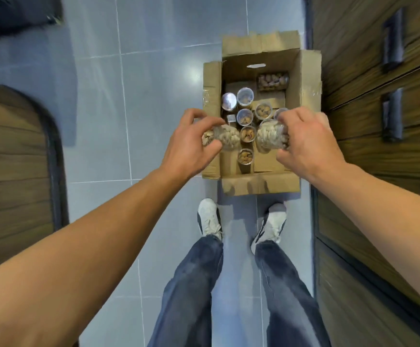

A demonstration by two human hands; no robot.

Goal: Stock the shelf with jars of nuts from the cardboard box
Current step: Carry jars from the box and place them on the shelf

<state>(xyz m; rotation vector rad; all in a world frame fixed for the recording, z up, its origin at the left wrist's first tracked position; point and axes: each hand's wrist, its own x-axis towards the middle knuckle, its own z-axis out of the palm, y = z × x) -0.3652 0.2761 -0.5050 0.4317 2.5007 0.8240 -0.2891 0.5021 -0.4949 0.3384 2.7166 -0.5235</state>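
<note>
Step in hand, by my reading: pickup from the cardboard box [261, 56], two jars at once. The box sits open on the tiled floor [154, 71], flaps splayed, just ahead of the person's white shoes [209, 219] and close against a wood-grain cabinet front [379, 171] on its right side.

Left hand [189, 144]: grip closed around a clear jar [225, 137] of pale nuts, held on its side over the box's left wall, fingers curled above and thumb below. Right hand [306, 139]: grip closed on a second clear jar [271, 137] of similar pale nuts, over the box's right half. Whether either jar is fully lifted free cannot be told.

Inside the box: several upright jars [245, 116] in a column near the left wall, clear round lids showing brown nuts; one with a shiny reflective lid [228, 100] at the far-left corner; one jar lying on its side [272, 81] near the far wall. Box floor shows between them, so it looks partly emptied.

Materials: corrugated brown card, creased; jars smooth, transparent, cylindrical, likely plastic, likely slippery.

Next move, as judged: raise both clear of the flaps and carry them to the shelf, which is not in view.
</note>
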